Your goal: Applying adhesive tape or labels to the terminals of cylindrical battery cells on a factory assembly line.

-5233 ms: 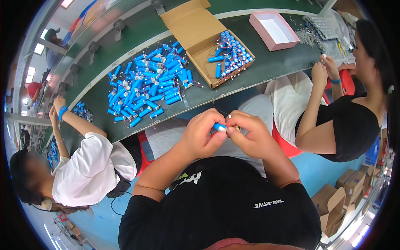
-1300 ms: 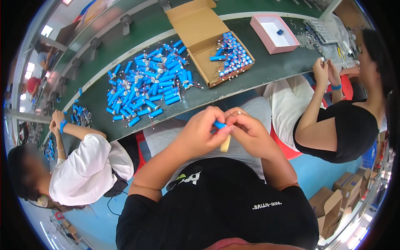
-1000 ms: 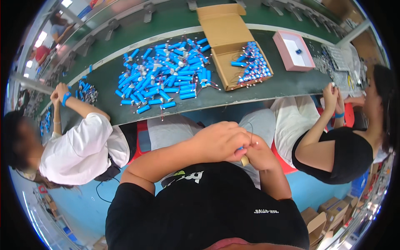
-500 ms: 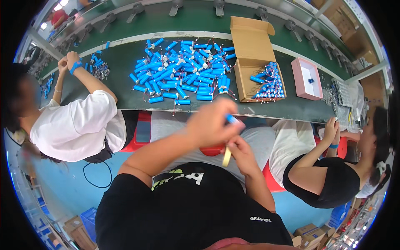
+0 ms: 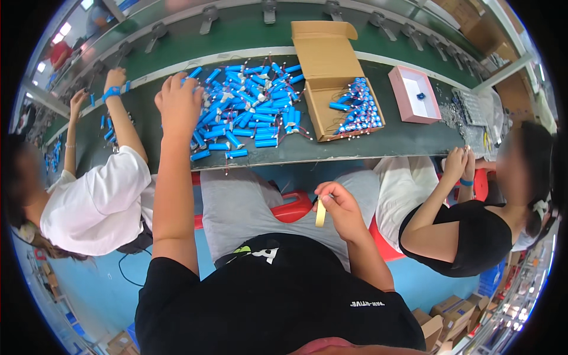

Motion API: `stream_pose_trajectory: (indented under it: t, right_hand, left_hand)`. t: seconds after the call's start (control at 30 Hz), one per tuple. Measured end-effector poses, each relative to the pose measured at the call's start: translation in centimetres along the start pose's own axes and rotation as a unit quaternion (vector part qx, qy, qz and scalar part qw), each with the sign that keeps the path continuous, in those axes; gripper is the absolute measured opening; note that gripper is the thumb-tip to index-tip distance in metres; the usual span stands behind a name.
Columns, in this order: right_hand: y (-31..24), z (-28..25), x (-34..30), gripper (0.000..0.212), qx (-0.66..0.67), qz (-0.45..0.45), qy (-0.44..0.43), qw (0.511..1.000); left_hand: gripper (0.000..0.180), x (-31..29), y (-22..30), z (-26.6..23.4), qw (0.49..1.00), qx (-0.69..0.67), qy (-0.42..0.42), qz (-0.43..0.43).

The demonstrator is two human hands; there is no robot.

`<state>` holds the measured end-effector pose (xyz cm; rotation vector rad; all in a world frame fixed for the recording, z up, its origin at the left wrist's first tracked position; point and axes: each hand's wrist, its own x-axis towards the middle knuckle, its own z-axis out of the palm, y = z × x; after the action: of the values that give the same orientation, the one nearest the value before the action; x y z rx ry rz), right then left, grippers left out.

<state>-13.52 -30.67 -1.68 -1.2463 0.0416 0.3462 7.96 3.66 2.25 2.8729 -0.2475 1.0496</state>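
My left hand [image 5: 178, 102] reaches out over the left edge of a heap of blue cylindrical cells [image 5: 248, 109] on the dark green bench [image 5: 378, 139]; a blue cell shows at its fingertips, and whether it grips it I cannot tell. My right hand [image 5: 340, 207] stays over my lap and pinches a small roll of yellowish tape [image 5: 320, 212]. An open cardboard box [image 5: 338, 89] to the right of the heap holds more blue cells with wires.
A pink shallow box [image 5: 414, 94] lies right of the cardboard box. One person in a white shirt [image 5: 94, 201] works at my left, another in a black top [image 5: 473, 236] at my right. A red stool [image 5: 293, 208] is under me. Cartons stand on the blue floor.
Both hands were joined at a blue cell over my lap. The left hand has since stretched forward to the heap on the bench, while the right stays low with the tape roll.
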Motion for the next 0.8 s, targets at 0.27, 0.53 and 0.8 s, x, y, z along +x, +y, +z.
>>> stream_pose_trajectory:
  t: [0.27,0.53,0.8]
  right_hand:
    - [0.3,-1.6,-0.9,0.004,-0.011,-0.008,0.029,0.999]
    - [-0.9,-1.8,-1.5,0.005,0.028,-0.034,0.013,0.999]
    - [-1.0,-3.9,-3.2,0.006,0.051,-0.034,0.059,0.996]
  left_hand:
    - [0.017,0.6,13.3,-1.6,0.946,-0.293,-0.068,0.124]
    - [0.012,3.3,24.3,4.4,0.932,-0.194,-0.195,0.236]
    - [0.020,4.0,24.1,4.1,0.922,-0.170,-0.248,0.244]
